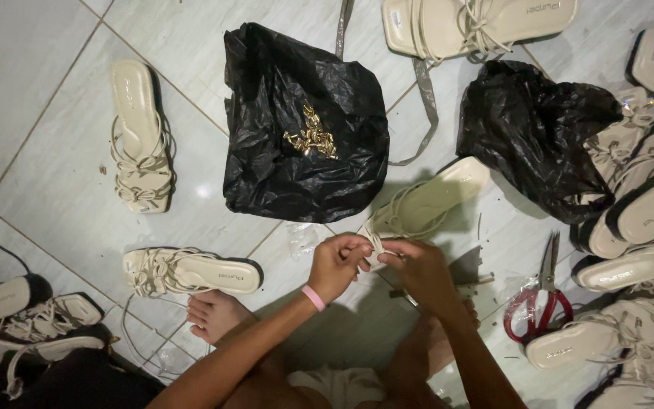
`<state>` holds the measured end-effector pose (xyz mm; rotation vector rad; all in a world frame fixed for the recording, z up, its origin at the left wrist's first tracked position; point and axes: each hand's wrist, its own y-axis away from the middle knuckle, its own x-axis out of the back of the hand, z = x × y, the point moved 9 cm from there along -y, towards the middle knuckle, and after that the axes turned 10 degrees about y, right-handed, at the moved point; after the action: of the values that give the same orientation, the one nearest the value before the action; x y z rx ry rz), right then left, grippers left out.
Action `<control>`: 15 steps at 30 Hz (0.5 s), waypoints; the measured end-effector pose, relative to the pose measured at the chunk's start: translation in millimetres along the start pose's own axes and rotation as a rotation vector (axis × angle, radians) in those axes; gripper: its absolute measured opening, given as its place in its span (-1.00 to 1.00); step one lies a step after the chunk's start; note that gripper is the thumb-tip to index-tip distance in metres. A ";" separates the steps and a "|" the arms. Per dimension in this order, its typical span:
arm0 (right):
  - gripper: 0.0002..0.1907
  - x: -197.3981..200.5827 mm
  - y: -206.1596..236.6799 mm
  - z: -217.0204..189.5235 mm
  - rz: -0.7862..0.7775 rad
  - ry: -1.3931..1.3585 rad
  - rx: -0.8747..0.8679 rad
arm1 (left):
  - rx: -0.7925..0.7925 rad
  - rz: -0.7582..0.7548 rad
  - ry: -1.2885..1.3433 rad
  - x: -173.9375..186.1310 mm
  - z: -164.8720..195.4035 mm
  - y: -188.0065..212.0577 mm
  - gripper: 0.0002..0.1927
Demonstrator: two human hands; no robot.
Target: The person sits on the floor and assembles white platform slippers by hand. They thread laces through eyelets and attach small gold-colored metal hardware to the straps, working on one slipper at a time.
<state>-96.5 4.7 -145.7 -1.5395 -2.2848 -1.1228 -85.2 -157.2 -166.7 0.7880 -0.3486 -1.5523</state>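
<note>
Here, a cream strap (pixel 375 244) of the strappy sandal (pixel 425 203) is pinched between the fingertips of the left hand (pixel 337 265) and right hand (pixel 418 271), beside red-handled scissors (pixel 540 297).

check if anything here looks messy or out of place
Mostly orderly piles. The red-handled scissors lie open on the floor tiles near cut scraps, and a loose grey strap trails between the black bags. Both hands pinch a sandal's lace.
</note>
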 end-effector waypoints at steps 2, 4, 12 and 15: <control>-0.72 2.1 0.3 -8.8 0.010 -0.016 0.065 | 0.007 -0.006 0.013 -1.1 -1.2 0.0 -0.85; -0.73 5.9 -0.1 -16.4 0.036 -0.055 0.122 | 0.037 0.005 0.033 -0.8 -4.8 0.2 -0.84; -0.64 0.6 4.1 6.1 -0.112 0.227 -0.169 | -0.004 -0.101 0.193 -0.8 -0.2 -0.5 -0.78; -0.74 13.8 10.4 -7.0 0.060 0.178 -0.001 | -0.052 -0.101 0.119 1.7 4.6 -0.8 -0.71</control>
<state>-95.8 12.0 -128.6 -1.4360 -2.1089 -1.1938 -88.8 -159.8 -164.3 0.8641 -0.1833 -1.5937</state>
